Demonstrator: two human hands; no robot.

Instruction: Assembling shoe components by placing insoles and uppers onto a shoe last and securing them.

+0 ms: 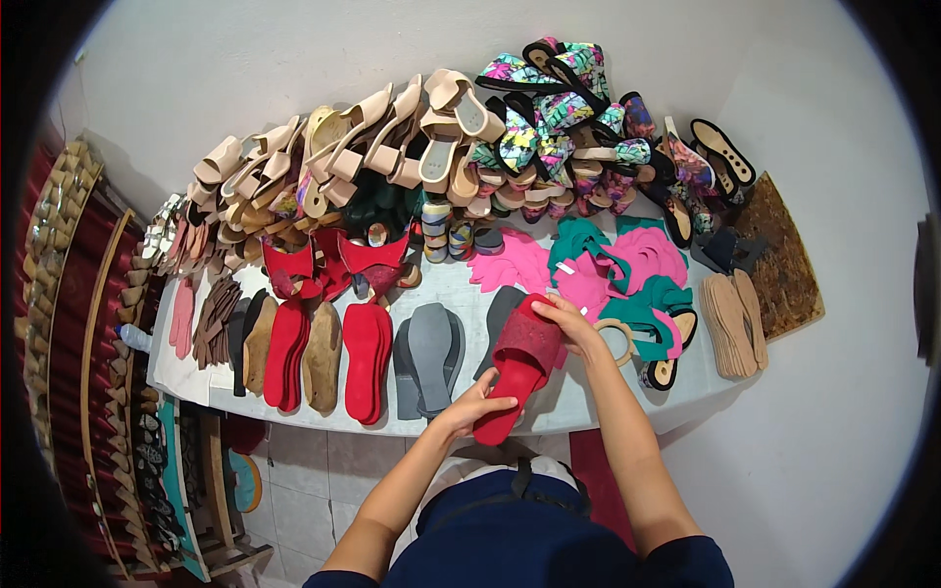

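Note:
A red slide sandal (521, 358) with a wide textured strap is held over the table's front edge, toe end away from me. My left hand (474, 404) grips its heel end, thumb across the insole. At the toe end, my right hand (571, 325) closes round the far side of the sandal. Just left of it lie dark grey soles (503, 312), partly hidden behind the sandal. Farther left are a stack of grey soles (431, 353) and red soles (368, 363). Pink and green cut pieces (642, 257) spread beyond my right hand.
Beige heeled sandals (353, 137) and colourful patterned sandals (554, 118) pile up along the wall. A roll of tape (616, 343) lies right of my right hand. Beige soles (730, 323) stack at the table's right end. Shelves of wooden shoe forms (69, 196) stand left.

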